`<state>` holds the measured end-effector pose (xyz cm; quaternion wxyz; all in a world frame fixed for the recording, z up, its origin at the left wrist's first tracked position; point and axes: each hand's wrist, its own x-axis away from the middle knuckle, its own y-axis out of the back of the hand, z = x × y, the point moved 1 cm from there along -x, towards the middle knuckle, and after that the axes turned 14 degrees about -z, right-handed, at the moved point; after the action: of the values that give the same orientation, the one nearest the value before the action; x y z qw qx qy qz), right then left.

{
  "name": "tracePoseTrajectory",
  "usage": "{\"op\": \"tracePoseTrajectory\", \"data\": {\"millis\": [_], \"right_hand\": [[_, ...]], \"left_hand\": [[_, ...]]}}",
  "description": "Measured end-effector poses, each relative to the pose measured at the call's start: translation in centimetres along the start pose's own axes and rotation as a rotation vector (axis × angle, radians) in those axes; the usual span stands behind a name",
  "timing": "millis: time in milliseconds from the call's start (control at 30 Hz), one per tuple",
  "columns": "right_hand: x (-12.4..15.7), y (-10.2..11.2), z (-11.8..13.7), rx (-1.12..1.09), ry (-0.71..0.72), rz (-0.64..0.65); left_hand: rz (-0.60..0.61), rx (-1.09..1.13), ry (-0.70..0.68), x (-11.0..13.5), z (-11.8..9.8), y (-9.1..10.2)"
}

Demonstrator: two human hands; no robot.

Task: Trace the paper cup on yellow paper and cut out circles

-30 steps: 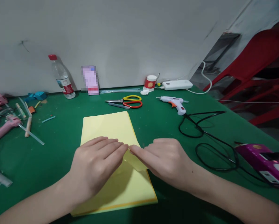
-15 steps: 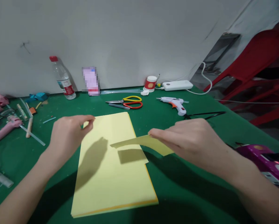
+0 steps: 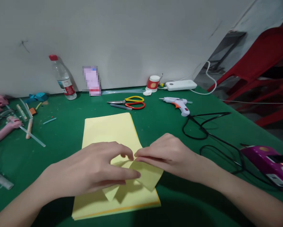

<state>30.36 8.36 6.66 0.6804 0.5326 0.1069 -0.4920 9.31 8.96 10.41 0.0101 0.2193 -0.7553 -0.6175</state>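
Note:
My right hand (image 3: 172, 154) pinches a small piece of yellow paper (image 3: 150, 176) between thumb and fingertips, its near corner hanging down. My left hand (image 3: 94, 167) reaches in from the other side, thumb and index finger apart, close to the pinched edge of the piece. Part of the piece lies hidden behind the left fingers, and a pale corner shows below them. Both hands hover over a stack of yellow paper sheets (image 3: 109, 129) on the green tabletop.
Behind the stack lie red-and-yellow-handled scissors (image 3: 129, 102) and a white glue gun (image 3: 178, 104) with a black cord. A water bottle (image 3: 65, 80), a red-and-white cup (image 3: 153, 83) and a white power strip (image 3: 181, 85) are by the wall. A pink glue gun (image 3: 7, 127) lies left, a purple device (image 3: 266, 160) right.
My left hand has moved right and nearer, opening its pinch beside the paper piece. My right hand has moved left with the piece, which now hangs bent lower over the stack.

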Motion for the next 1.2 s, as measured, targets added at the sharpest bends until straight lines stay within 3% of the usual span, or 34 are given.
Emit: {"op": "tracePoseTrajectory", "data": {"millis": [200, 333, 467, 600, 733, 867, 967, 1200], "right_hand": [[-0.1, -0.1, 0.1, 0.053, 0.026, 0.016], [0.0, -0.5, 0.2, 0.051, 0.010, -0.007], [-0.2, -0.5, 0.7, 0.014, -0.011, -0.032], [-0.6, -0.2, 1.4, -0.038, -0.073, -0.067], [-0.8, 0.0, 1.6, -0.096, -0.182, -0.073], [-0.8, -0.2, 1.3, -0.087, -0.269, -0.193], [-0.6, -0.8, 0.9, -0.055, -0.350, -0.227], [-0.6, -1.7, 0.2, -0.244, -0.506, -0.048]], "left_hand": [[0.188, 0.106, 0.004, -0.2, 0.0, -0.6], [0.171, 0.298, 0.013, 0.0, -0.2, -0.6], [0.065, 0.239, 0.071, 0.0, -0.2, -0.4], [-0.128, 0.158, 0.205, -0.2, 0.4, -0.8], [-0.391, 0.123, 0.176, -0.4, 0.7, -1.0], [-0.586, 0.080, 0.167, -0.4, 0.5, -0.8], [-0.655, 0.125, 0.186, -0.4, 0.3, -0.7], [-0.662, 0.378, 0.126, -0.3, -0.1, -0.7]]}}
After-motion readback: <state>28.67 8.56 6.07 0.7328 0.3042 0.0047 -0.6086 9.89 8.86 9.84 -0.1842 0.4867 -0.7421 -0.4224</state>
